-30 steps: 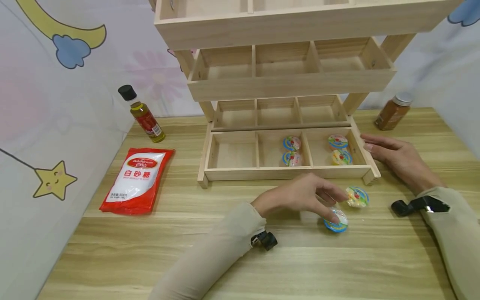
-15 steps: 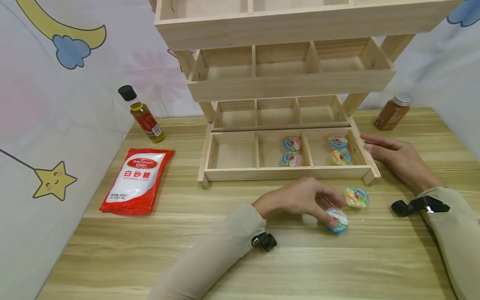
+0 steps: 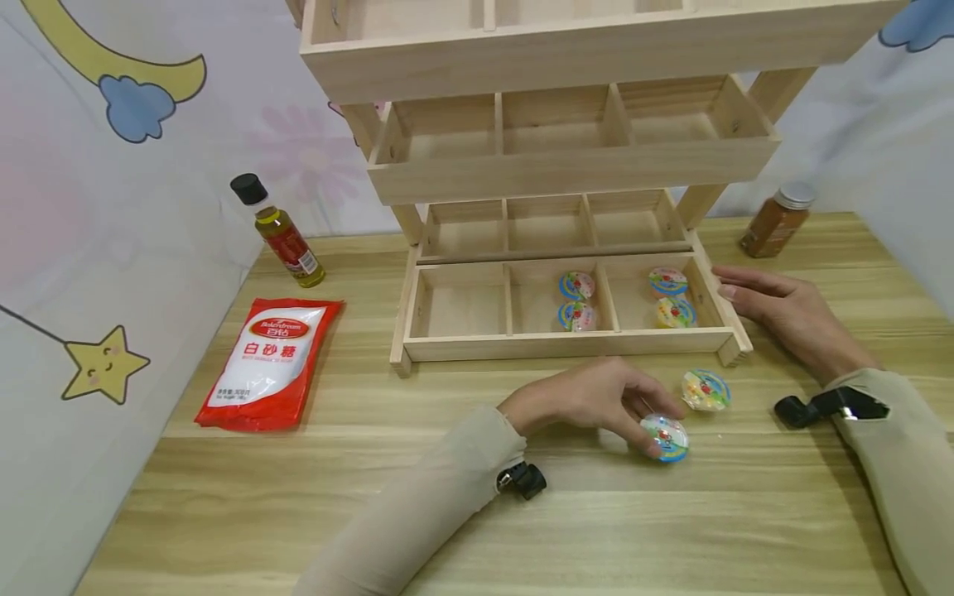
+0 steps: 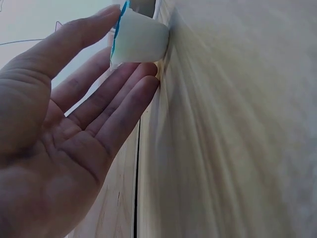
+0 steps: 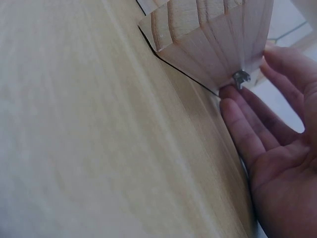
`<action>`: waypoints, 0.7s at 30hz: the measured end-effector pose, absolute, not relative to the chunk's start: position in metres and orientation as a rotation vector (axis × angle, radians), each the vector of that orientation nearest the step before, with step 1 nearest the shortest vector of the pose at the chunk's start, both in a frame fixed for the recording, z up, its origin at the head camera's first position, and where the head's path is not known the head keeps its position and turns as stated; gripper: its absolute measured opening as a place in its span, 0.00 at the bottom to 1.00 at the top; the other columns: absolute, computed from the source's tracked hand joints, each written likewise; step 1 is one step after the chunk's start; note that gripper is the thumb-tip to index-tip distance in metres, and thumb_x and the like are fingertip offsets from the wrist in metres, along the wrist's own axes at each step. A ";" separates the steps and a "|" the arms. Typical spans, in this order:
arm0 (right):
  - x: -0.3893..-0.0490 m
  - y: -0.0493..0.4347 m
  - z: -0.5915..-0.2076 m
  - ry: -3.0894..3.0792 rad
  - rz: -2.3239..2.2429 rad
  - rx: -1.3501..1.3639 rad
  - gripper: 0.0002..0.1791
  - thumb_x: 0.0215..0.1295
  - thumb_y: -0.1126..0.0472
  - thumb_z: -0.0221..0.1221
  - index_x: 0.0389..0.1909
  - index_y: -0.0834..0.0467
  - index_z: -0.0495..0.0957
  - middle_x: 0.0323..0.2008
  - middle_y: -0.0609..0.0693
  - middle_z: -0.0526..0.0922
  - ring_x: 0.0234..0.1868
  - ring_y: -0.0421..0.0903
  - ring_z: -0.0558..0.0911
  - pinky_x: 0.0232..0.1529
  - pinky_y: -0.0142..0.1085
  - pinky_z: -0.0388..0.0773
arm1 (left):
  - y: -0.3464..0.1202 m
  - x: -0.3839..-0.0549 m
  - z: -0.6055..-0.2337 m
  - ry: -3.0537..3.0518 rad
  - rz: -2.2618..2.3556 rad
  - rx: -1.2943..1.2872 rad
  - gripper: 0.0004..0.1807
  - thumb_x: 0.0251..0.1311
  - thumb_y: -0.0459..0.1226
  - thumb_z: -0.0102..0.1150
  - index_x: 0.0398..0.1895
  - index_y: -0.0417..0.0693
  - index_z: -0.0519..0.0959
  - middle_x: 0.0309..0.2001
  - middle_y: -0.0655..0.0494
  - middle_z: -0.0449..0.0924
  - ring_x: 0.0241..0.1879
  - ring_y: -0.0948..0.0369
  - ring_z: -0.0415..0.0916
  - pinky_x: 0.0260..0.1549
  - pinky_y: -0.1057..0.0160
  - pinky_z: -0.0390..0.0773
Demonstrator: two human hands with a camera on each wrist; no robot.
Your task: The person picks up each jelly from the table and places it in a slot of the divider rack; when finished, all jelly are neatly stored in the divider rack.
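Note:
My left hand (image 3: 589,397) pinches a small jelly cup (image 3: 666,438) by its rim, thumb at the near side and forefinger at the far side. In the left wrist view, the whitish cup (image 4: 141,38) has a blue-edged lid and its base is right at the tabletop. Just beyond it lies a second jelly cup (image 3: 705,391), yellowish, with a printed lid. My right hand (image 3: 793,319) rests with extended fingers against the right end of the wooden rack (image 3: 574,346); the right wrist view shows its fingertips (image 5: 230,106) at the rack's side, near a metal fastener.
Two jelly cups (image 3: 577,300) sit in the bottom tier's middle compartment, two more cups (image 3: 672,298) in the right one. Upper tiers (image 3: 574,170) overhang behind. An oil bottle (image 3: 289,244) and sugar bag (image 3: 270,364) stand and lie left; a brown jar (image 3: 777,222) stands right.
My left thumb and fingers have closed in on the nearer jelly cup and now pinch its rim. The right hand stays at the rack's side. The head view has shifted slightly.

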State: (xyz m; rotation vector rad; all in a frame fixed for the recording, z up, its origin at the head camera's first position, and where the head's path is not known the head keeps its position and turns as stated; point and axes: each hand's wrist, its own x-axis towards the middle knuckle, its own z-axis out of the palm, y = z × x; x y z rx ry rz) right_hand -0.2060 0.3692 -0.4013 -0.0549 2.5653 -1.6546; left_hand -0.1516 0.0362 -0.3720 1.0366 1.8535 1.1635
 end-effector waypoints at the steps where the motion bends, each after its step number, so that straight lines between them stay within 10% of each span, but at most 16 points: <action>1: -0.206 0.369 -0.402 2.559 -1.659 -0.058 0.30 0.78 0.48 0.63 0.76 0.52 0.74 0.65 0.30 0.80 0.63 0.27 0.74 0.55 0.19 0.74 | 0.036 -0.151 -0.373 1.843 1.171 1.034 0.26 0.57 0.30 0.80 0.60 0.41 0.86 0.51 0.64 0.88 0.46 0.74 0.82 0.52 0.74 0.80; 21: -0.205 0.369 -0.402 2.559 -1.645 -0.039 0.30 0.78 0.47 0.62 0.77 0.51 0.73 0.63 0.28 0.80 0.60 0.25 0.76 0.53 0.19 0.75 | 0.037 -0.151 -0.373 1.911 1.049 1.161 0.26 0.58 0.32 0.80 0.61 0.43 0.85 0.48 0.64 0.87 0.45 0.75 0.81 0.49 0.77 0.79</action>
